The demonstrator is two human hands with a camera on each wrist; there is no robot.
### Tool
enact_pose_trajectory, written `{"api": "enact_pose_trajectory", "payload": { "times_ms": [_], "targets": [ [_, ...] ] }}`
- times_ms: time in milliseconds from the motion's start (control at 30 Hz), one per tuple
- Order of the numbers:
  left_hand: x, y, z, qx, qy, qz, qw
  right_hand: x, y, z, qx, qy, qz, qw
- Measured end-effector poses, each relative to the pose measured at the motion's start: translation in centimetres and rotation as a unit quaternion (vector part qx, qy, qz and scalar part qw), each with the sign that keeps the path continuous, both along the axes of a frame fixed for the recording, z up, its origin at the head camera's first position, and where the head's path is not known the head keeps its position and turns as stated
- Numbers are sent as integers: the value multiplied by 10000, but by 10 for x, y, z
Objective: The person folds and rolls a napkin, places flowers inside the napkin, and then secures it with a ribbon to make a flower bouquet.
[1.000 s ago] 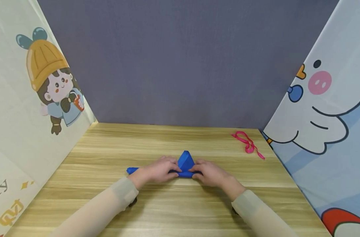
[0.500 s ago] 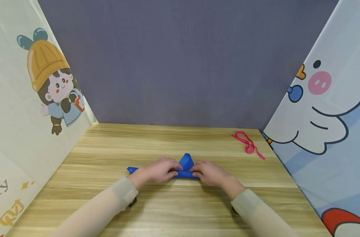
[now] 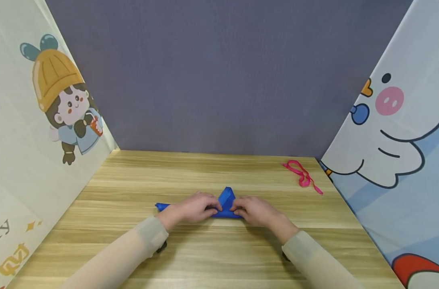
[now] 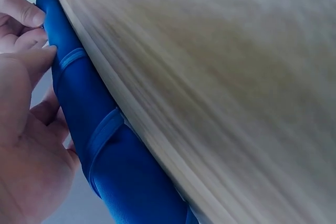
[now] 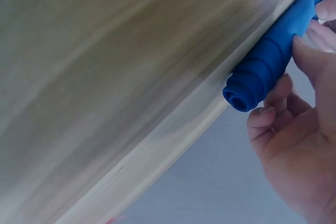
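Observation:
A blue cloth (image 3: 225, 200) lies on the table, mostly wound into a long roll, with a triangular flap pointing toward the back. My left hand (image 3: 197, 207) grips the roll left of the flap, and its left end sticks out past the wrist. On the other side of the flap, my right hand (image 3: 257, 210) pinches the roll between thumb and fingers. In the left wrist view, hemmed edges spiral around the rolled cloth (image 4: 131, 166). The right wrist view shows the coiled right end of the blue cloth (image 5: 268, 59) beside my curled fingers.
A crumpled pink ribbon (image 3: 304, 183) lies at the back right of the wooden table (image 3: 212, 257). A grey panel (image 3: 219, 80) stands behind the table. Printed cartoon panels flank it on the left (image 3: 17, 140) and right (image 3: 418, 152).
The flap's tip has come slightly closer and the flap is a bit shorter above the roll. My fingers have shifted a little along the cloth; both arms stay in place.

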State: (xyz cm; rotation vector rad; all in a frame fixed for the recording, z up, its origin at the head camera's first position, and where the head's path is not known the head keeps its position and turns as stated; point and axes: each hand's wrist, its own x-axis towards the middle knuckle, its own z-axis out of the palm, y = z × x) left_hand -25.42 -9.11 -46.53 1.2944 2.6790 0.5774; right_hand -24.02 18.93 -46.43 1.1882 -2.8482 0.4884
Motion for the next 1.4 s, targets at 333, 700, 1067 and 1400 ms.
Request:
{"api": "enact_pose_trajectory", "payload": {
  "times_ms": [333,700,1067,1400],
  "targets": [
    [1,1,0,-315,124,169,9993,1,1,-1,323,-222,-229,9990],
    [-1,-1,-1,-234,59,107,9997,-1,6,0,35,-119,247,9996],
    [-2,-1,1,-53,-142,187,9997,-2,6,1,32,-510,-92,9987],
    [-1,0,2,-145,-49,211,9997,-3,7,-1,-159,-465,-155,9987]
  ]
}}
